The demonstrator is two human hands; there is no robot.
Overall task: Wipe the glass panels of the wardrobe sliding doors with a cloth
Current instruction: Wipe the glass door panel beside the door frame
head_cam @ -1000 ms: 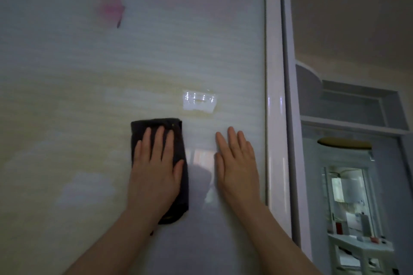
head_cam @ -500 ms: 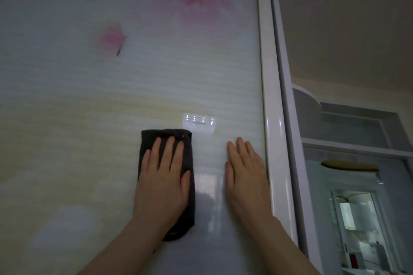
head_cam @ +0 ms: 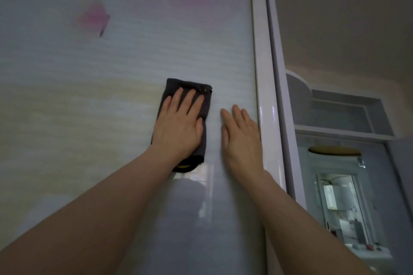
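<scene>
So the dark grey cloth (head_cam: 186, 105) is folded into a tall rectangle and lies flat against the glass panel (head_cam: 125, 56), toward its right side. The left hand (head_cam: 178, 127) presses it there with straight fingers (head_cam: 186, 101) held close together, fingertips just short of the cloth's top edge, thumb along its right side. A bit of yellow trim peeks out at the bottom under the wrist. The right hand (head_cam: 242, 138) lies flat on bare glass just beside the cloth, not touching it, fingers straight and together, its outer edge up against the white door frame (head_cam: 264, 105). The panel has blurry pink flower prints (head_cam: 95, 17). No readable writing anywhere.
</scene>
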